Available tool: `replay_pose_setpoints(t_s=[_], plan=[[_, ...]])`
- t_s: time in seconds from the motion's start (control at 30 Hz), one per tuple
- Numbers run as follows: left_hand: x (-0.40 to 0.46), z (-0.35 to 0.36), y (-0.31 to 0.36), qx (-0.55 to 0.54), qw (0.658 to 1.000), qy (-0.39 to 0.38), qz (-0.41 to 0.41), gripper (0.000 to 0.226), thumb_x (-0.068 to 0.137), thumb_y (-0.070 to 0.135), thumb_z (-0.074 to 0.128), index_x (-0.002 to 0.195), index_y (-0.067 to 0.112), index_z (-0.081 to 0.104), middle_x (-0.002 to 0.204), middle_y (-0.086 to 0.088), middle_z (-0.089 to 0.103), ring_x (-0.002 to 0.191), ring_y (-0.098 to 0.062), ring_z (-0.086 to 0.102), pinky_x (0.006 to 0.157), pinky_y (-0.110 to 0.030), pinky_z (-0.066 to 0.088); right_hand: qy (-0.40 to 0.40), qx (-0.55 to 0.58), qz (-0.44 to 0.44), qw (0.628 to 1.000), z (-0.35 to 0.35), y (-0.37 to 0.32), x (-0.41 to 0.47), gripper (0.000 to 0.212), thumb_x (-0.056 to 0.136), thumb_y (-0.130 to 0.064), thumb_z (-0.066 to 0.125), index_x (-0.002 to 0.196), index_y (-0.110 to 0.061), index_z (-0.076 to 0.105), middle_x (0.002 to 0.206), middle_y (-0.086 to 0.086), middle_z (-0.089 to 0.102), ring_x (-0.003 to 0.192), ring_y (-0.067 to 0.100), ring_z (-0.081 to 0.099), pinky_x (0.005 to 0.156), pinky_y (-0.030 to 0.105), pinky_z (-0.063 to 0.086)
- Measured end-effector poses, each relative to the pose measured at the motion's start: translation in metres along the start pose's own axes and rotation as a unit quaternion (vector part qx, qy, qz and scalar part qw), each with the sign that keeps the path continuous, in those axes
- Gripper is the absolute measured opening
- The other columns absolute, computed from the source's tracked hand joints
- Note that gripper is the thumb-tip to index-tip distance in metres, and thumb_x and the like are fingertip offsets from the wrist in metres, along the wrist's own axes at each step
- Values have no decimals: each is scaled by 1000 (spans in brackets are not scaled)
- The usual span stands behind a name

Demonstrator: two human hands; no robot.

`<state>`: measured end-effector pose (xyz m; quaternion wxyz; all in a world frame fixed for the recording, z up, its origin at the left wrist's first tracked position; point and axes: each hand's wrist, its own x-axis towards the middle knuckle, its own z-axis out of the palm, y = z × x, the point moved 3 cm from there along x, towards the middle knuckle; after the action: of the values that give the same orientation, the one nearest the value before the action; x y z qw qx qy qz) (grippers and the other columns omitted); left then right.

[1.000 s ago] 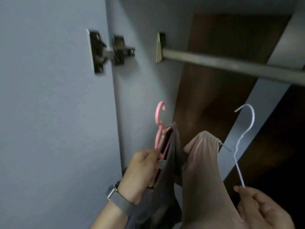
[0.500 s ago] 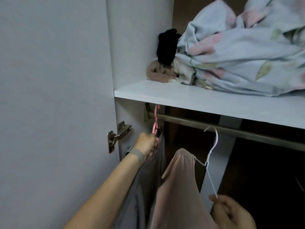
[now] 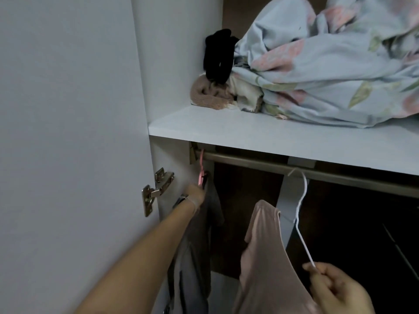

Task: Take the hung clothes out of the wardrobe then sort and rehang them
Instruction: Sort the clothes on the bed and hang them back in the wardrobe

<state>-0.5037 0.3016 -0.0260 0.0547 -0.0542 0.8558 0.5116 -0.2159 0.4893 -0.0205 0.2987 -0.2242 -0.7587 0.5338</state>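
Dim, soft, slightly blurred; deep shadow beneath the shelf [image 3: 272,137].

Both hangers reach the rail [image 3: 260,163] — left hand [image 3: 196,192] at the pink hanger [image 3: 201,168], right hand [image 3: 337,288] pinching the white hanger [image 3: 302,214].

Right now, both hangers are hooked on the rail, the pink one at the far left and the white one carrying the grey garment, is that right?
Not quite. The head view shows the white hanger carrying the pale pink garment; the grey garment hangs from the pink hanger. Both hooks are on the rail.
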Motion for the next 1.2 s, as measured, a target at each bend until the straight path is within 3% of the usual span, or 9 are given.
replay_pose_setpoints(t_s=[0.07, 0.17, 0.23, 0.43, 0.57, 0.7, 0.87, 0.97, 1.2], plan=[[-6, -4, 3, 22, 1000, 4, 2, 28, 92, 27, 53, 76, 7, 64, 94, -20, 67, 90, -37, 65, 77, -40, 55, 3, 5, 44, 999, -3, 20, 5, 32, 84, 2, 63, 58, -16, 66, 38, 5, 41, 34, 7, 44, 43, 15, 36], [-29, -9, 5, 144, 989, 16, 32, 30, 94, 24, 49, 103, 0, 63, 107, -18, 63, 102, -34, 60, 80, -33, 48, -33, -35, 25, 999, 10, 12, 2, 29, 85, 5, 60, 65, -15, 66, 38, 0, 39, 35, 8, 43, 42, 14, 36], [-54, -8, 3, 169, 983, 18, 72, 31, 95, 25, 45, 104, 1, 63, 105, -17, 63, 102, -33, 59, 80, -31, 46, -40, -58, 22, 997, 24, 16, 7, 32, 86, 2, 60, 65, -21, 66, 40, -1, 45, 41, 14, 49, 45, 18, 39], [-141, -13, -22, 93, 982, 24, 166, 23, 92, 15, 50, 112, 17, 62, 111, 2, 61, 99, -12, 60, 77, -13, 39, -132, -17, -43, 990, 66, -17, 30, 23, 93, -12, 54, 76, -25, 62, 53, 6, 56, 40, 7, 44, 40, 21, 35], [-181, -33, -22, -52, 976, -18, 210, 25, 92, 1, 50, 96, 21, 64, 98, 1, 65, 68, 9, 59, 63, -2, 39, -147, -43, -75, 985, 111, -20, 53, 19, 96, -18, 53, 82, -10, 65, 61, 8, 60, 45, 12, 49, 47, 30, 39], [-196, -47, -41, 21, 963, 51, 262, 33, 89, 1, 53, 92, 32, 64, 94, 9, 61, 80, -7, 60, 69, -13, 45, -159, -32, -84, 983, 155, -23, 76, 23, 96, -15, 51, 83, 0, 64, 69, 12, 61, 62, 24, 58, 61, 39, 47], [-200, -49, -73, 85, 959, 107, 247, 25, 85, 14, 50, 91, 35, 62, 93, 21, 58, 85, 2, 59, 77, -17, 48, -152, -89, -90, 980, 197, -16, 92, 25, 99, -15, 45, 97, 3, 62, 90, 20, 67, 84, 32, 65, 64, 24, 37], [-201, -44, -81, 94, 964, 105, 225, 22, 81, 22, 47, 89, 36, 61, 92, 21, 59, 84, 4, 58, 76, -19, 49, -213, -149, -82, 962, 220, -1, 91, 32, 101, -15, 38, 124, 3, 49, 107, 23, 65, 100, 36, 64, 79, 35, 49], [-194, -35, -92, 109, 967, 89, 214, 33, 85, 5, 55, 90, 37, 60, 94, 20, 60, 89, 5, 56, 74, -6, 43, -320, -122, 35, 939, 248, 13, 89, 43, 100, -10, 35, 142, -4, 29, 122, 27, 52, 111, 40, 55, 90, 39, 44]])
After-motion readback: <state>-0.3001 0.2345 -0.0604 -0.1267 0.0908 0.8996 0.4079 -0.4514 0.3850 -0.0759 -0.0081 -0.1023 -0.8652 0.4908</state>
